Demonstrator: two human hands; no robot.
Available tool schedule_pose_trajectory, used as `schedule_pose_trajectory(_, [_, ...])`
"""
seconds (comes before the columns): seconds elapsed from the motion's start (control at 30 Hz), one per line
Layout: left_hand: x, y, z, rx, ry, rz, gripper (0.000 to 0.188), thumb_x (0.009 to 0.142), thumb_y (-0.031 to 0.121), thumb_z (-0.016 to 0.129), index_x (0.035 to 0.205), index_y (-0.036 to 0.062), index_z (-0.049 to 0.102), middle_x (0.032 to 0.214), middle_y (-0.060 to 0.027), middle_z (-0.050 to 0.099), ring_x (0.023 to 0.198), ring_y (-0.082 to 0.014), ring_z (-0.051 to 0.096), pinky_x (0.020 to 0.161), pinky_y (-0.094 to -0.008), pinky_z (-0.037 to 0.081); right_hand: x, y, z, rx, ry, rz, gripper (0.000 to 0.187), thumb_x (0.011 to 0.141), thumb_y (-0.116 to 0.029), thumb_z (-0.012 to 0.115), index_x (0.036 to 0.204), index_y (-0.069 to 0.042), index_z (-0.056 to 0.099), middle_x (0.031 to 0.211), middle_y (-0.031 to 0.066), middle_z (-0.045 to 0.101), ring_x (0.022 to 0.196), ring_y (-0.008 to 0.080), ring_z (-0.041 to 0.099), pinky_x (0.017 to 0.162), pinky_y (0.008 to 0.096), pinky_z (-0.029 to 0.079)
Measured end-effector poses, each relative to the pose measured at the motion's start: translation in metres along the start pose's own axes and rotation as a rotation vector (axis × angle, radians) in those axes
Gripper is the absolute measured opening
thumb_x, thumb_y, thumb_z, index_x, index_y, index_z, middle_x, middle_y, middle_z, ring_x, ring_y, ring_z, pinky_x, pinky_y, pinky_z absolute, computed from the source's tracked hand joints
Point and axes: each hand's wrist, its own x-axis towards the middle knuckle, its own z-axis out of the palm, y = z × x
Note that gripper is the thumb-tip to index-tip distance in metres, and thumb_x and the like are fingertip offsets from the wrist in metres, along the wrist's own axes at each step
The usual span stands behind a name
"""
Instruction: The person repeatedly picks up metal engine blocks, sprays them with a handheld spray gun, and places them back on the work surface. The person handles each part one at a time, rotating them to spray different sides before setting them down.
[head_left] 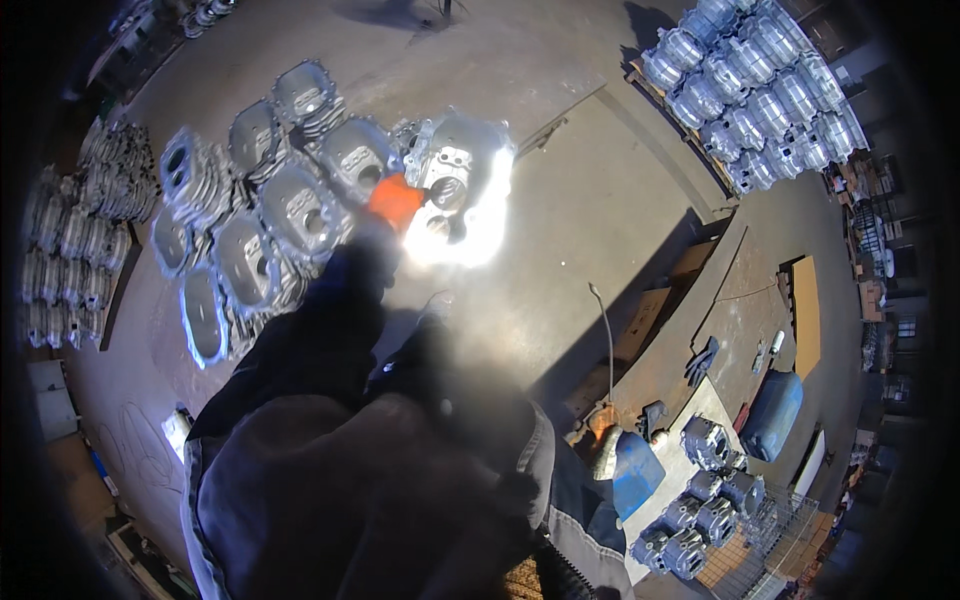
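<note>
My left hand [397, 203], in an orange glove, reaches forward at the end of a dark sleeve. Its fingers close on the left edge of a grey cast-metal housing [452, 170] with round openings, part of which is washed out by bright light. Whether that housing rests on something or hangs from the hand, I cannot tell. Left of it stand several stacks of similar housings [303, 212], their hollow sides facing up. My right sleeve [425, 365] shows short and blurred at the middle; no right hand can be made out beyond it.
More castings are piled on a pallet [748, 95] at the far right and in stacks [75, 240] at the far left. On the right, a workbench [745, 310] holds a blue container [772, 415], and smaller castings [700, 515] lie nearer. A thin bent rod [607, 340] rises nearby.
</note>
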Motion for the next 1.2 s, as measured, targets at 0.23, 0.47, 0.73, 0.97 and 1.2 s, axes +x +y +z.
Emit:
schedule_pose_trajectory(0.23, [0.184, 0.031, 0.056, 0.738, -0.161, 0.34, 0.032, 0.074, 0.023, 0.07, 0.102, 0.0076, 0.071, 0.111, -0.0163, 0.065, 0.107, -0.0306, 0.062, 0.087, -0.0364, 0.051, 0.044, -0.021, 0.087, 0.074, 0.094, 0.071, 0.073, 0.09, -0.066, 0.04, 0.14, -0.012, 0.041, 0.123, 0.0052, 0.057, 0.107, 0.0209, 0.055, 0.093, 0.038, 0.046])
schedule_pose_trajectory(0.47, [0.204, 0.039, 0.065, 1.046, -0.322, 0.16, 0.043, 0.074, 0.032, 0.07, 0.108, 0.0059, 0.067, 0.102, -0.0103, 0.069, 0.101, -0.0259, 0.064, 0.081, -0.0387, 0.049, 0.047, -0.03, 0.12, 0.118, 0.2, 0.126, 0.072, 0.091, -0.064, 0.04, 0.14, -0.012, 0.041, 0.124, 0.0054, 0.056, 0.108, 0.0208, 0.055, 0.093, 0.0382, 0.046])
schedule_pose_trajectory(0.73, [0.178, 0.015, 0.127, 0.679, -0.212, 0.262, 0.029, 0.081, 0.033, 0.057, 0.096, 0.0096, 0.065, 0.093, -0.0102, 0.07, 0.092, -0.0294, 0.065, 0.085, -0.0411, 0.044, 0.035, -0.024, 0.128, 0.152, 0.242, 0.086, 0.071, 0.092, -0.063, 0.039, 0.14, -0.011, 0.04, 0.125, 0.0056, 0.056, 0.108, 0.0207, 0.055, 0.093, 0.0384, 0.046])
schedule_pose_trajectory(0.97, [0.214, -0.02, 0.162, 0.613, -0.307, 0.139, 0.034, 0.088, 0.04, 0.051, 0.101, 0.0132, 0.067, 0.107, -0.0116, 0.067, 0.1, -0.0329, 0.064, 0.083, -0.0454, 0.05, -0.02, -0.008, 0.131, 0.268, 0.306, -0.102, 0.07, 0.093, -0.061, 0.039, 0.14, -0.011, 0.04, 0.126, 0.0058, 0.055, 0.109, 0.0205, 0.055, 0.094, 0.0386, 0.046])
schedule_pose_trajectory(1.2, [0.197, -0.001, 0.18, 0.293, 0.045, 0.528, 0.045, 0.089, 0.032, 0.051, 0.12, 0.0009, 0.055, 0.119, -0.0194, 0.061, 0.108, -0.035, 0.058, 0.091, -0.0423, 0.045, -0.077, 0.051, 0.119, 0.515, 0.509, -0.4, 0.059, 0.096, -0.051, 0.041, 0.138, -0.009, 0.041, 0.124, 0.0054, 0.058, 0.105, 0.0202, 0.059, 0.09, 0.0376, 0.05])
